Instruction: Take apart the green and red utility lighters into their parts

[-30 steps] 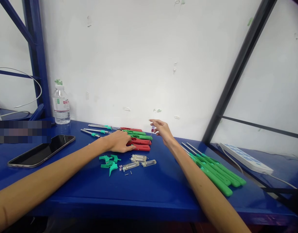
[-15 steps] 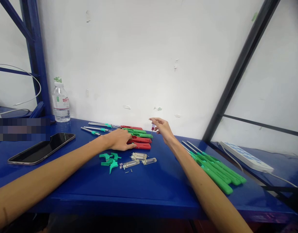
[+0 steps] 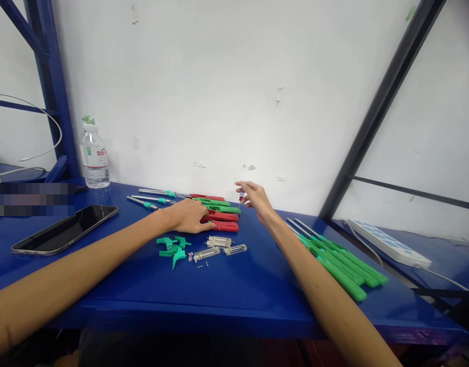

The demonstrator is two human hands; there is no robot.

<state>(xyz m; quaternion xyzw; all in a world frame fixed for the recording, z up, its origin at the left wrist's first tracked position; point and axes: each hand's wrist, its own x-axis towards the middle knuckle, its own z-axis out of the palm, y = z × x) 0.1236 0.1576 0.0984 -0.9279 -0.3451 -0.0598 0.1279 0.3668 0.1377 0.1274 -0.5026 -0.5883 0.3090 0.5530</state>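
My left hand (image 3: 188, 215) is closed over the red stick lighter bodies, its thumb along the nearest red one (image 3: 225, 226); the fingertips are partly hidden. In my right hand (image 3: 260, 203) a small screwdriver (image 3: 241, 196) with a red and clear handle is pinched upright. Its tip reaches the end of a red lighter handle (image 3: 228, 217). Behind these lie green lighter bodies (image 3: 231, 209) and another red one (image 3: 207, 197), with metal tubes pointing left. Nearer me are green triggers (image 3: 178, 258), clear fuel tanks (image 3: 207, 254) and tiny metal pins (image 3: 207, 263).
Several green stick lighters (image 3: 343, 270) lie at the right, beside my right forearm. A phone (image 3: 66, 229) and a water bottle (image 3: 94, 158) are at the left. A power strip (image 3: 389, 242) lies beyond the dark post. The white wall (image 3: 203, 102) rises behind the blue table (image 3: 150, 295).
The view has shifted slightly. My left hand stays on the red lighters, and the screwdriver in my right hand now leans a little more at the handle's end.
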